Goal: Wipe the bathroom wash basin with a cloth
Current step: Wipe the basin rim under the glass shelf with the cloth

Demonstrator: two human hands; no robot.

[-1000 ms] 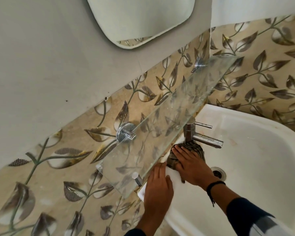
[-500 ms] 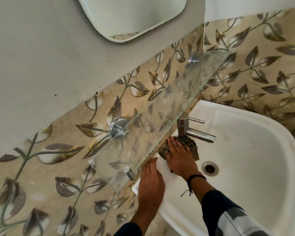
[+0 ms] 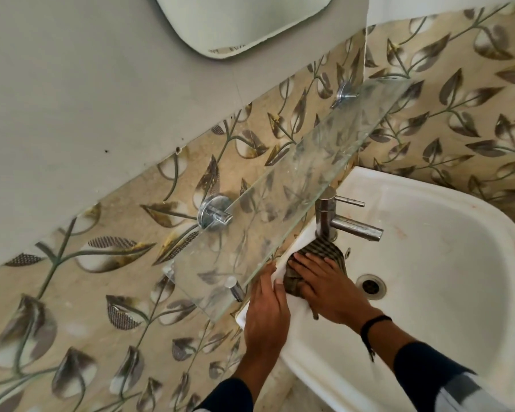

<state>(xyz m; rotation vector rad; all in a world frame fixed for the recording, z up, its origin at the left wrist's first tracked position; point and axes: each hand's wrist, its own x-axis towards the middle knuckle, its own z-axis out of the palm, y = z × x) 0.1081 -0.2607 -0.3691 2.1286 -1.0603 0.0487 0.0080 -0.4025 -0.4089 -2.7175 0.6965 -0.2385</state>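
The checked cloth lies on the wash basin ledge, at ten o'clock from the drain and just below the steel tap. The right hand presses it flat with straight, spread fingers. The left hand, fingers also straight, rests on the rim at eight o'clock and holds nothing. Lifting either hand risks knocking the glass shelf edge close overhead, and the cloth may snag on the tap base. No brand or writing is readable.
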